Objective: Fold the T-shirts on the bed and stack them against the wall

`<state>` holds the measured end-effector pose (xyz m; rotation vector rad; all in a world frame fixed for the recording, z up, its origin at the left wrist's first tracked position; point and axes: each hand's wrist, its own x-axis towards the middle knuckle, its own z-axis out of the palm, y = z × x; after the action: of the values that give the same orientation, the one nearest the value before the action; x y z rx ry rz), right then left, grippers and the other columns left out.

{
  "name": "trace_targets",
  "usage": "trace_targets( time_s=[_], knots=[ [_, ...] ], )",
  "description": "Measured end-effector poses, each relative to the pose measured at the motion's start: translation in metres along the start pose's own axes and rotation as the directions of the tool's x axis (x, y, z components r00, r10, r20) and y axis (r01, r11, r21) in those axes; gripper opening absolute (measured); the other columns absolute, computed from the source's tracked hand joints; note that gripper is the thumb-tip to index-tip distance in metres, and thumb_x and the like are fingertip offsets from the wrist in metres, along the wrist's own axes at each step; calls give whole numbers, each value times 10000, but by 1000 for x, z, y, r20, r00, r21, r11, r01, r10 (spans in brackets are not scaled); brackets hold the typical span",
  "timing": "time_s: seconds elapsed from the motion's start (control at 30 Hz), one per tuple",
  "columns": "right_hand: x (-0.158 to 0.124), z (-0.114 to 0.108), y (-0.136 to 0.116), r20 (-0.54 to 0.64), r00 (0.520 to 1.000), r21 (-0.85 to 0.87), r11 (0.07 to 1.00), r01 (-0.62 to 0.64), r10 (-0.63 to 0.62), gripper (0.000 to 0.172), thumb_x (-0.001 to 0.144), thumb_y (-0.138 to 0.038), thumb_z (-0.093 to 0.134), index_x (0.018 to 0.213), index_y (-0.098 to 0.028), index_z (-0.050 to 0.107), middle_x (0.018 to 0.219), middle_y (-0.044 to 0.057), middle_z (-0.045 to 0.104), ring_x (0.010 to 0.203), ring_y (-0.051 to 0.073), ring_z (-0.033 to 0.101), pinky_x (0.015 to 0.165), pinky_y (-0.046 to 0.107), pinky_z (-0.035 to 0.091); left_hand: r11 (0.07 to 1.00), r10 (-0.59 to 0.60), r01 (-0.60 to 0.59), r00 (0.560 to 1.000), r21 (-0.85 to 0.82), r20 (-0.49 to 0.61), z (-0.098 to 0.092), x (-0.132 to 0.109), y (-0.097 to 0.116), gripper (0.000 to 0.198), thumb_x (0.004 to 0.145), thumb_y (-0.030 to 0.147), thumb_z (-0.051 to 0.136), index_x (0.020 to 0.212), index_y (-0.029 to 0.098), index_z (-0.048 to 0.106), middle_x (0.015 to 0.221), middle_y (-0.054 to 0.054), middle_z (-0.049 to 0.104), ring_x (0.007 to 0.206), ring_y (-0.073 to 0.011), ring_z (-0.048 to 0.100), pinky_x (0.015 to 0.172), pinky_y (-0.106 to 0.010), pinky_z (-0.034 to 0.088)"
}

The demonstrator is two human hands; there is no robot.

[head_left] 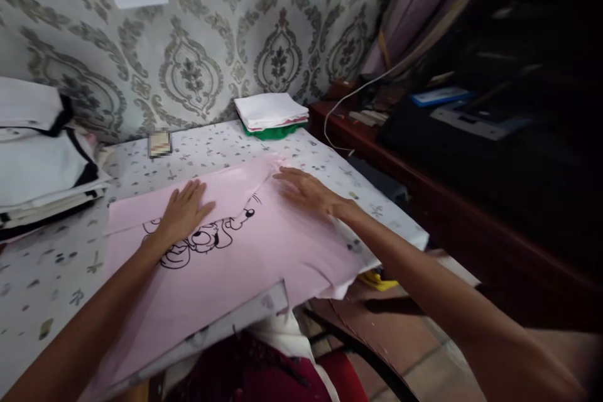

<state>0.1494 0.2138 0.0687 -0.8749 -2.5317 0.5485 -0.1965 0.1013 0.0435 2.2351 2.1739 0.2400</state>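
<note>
A pink cloth [264,251] with a black cartoon print lies spread over the near part of the table, with one strip folded over along its far side and covering part of the drawing. My left hand [186,210] rests flat on that folded strip, fingers spread, just above the print. Near the cloth's far right corner, my right hand [308,191] reaches with fingers stretched out over slightly bunched fabric. The cloth's near right end is creased and reaches the table's edge.
The table [85,264] has a patterned white cover. On the left is a stack of white, black-edged fabric [42,163]. Folded white and green cloths [271,113] lie by the wall. A small box [160,143] stands at the back. A dark red desk [452,201] with a white cable adjoins right.
</note>
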Motion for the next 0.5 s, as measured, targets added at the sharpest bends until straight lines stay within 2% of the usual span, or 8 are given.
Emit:
trace_targets(
  time_s=[0.07,0.1,0.13,0.2,0.3,0.37,0.43,0.5],
  knots=[
    [-43,-13,-12,-159,981,48,993,-104,110,388,962,-403,546,1298,-229,632,1391,118,613,1274,283,577,1076,495,458,1000,19,-19,1000,-17,-23,0,-1,-1,702,996,586,275,1501,119,416,1619,-197,337,1518,-334,272,1196,-581,241],
    [-67,-15,-20,-259,948,95,982,-164,184,366,962,-422,536,1242,-219,656,1299,116,664,1166,271,635,1008,467,506,999,27,-28,999,-27,-34,-1,-2,-1,693,996,582,278,1492,122,427,1614,-200,345,1513,-337,284,1194,-582,242],
    [-92,-14,-30,-358,893,154,961,-230,271,346,959,-446,527,1160,-211,682,1169,108,710,1042,257,673,927,436,542,999,35,-37,998,-34,-45,-2,-3,-1,681,995,576,281,1485,129,435,1611,-200,353,1508,-336,294,1193,-580,243],
    [-141,-4,-51,-492,743,276,891,-361,453,326,934,-505,545,929,-217,698,909,73,729,832,235,678,788,391,561,998,43,-45,997,-35,-70,-4,-5,1,646,994,556,290,1473,152,446,1603,-195,372,1501,-330,311,1193,-579,240],
    [-197,27,-80,-548,512,454,749,-483,662,367,888,-578,579,767,-238,645,723,49,675,687,225,635,660,360,543,998,65,-66,992,-5,-106,-8,-9,11,595,993,515,320,1455,166,460,1592,-197,390,1498,-325,322,1199,-590,221],
    [-217,52,-92,-517,407,584,658,-476,753,380,875,-613,580,804,-246,650,732,57,675,693,238,643,640,366,551,992,123,-124,986,2,-111,-11,-15,26,569,998,496,344,1453,175,464,1592,-190,394,1501,-325,320,1208,-596,206],
    [-223,76,-96,-460,380,678,594,-433,802,414,837,-647,611,930,-249,676,832,79,708,772,267,673,672,390,576,975,218,-220,974,-22,-66,-16,-27,46,550,1007,490,357,1468,205,453,1603,-157,388,1503,-313,319,1217,-599,195],
    [-220,97,-95,-382,435,737,552,-389,816,524,762,-665,686,1073,-244,681,947,100,729,877,297,691,731,416,592,944,325,-324,946,-69,8,-24,-45,67,535,1015,494,369,1483,244,437,1612,-118,384,1498,-292,334,1226,-594,187]
  ],
)
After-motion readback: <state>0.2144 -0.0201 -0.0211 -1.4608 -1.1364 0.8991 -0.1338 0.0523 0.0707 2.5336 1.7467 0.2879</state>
